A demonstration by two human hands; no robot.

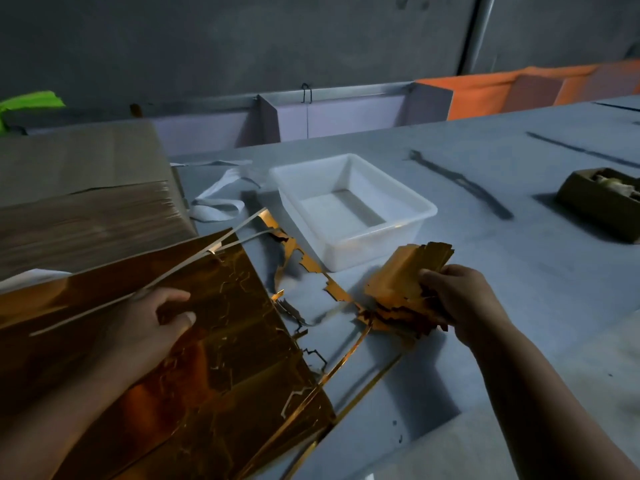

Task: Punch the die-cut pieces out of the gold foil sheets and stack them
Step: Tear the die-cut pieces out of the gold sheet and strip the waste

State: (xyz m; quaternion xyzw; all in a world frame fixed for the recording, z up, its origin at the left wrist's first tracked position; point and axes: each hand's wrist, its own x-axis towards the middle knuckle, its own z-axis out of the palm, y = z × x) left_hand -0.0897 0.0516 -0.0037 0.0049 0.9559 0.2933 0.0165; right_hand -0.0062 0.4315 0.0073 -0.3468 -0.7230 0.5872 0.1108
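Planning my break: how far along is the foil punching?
Done: a bundle of pieces is out, leaving a jagged scrap frame on the table. In hand: the right hand grips that bundle; the left hand holds the sheets, whose remaining outlines look unpunched. Left: those pieces and the stacking; the tub holds none yet.

foil sheets (221,341) left | punched pieces (398,289) right | tub (349,209) behind | box (602,202) far right

no readable text, no labels, no brands, no numbers on anything in view
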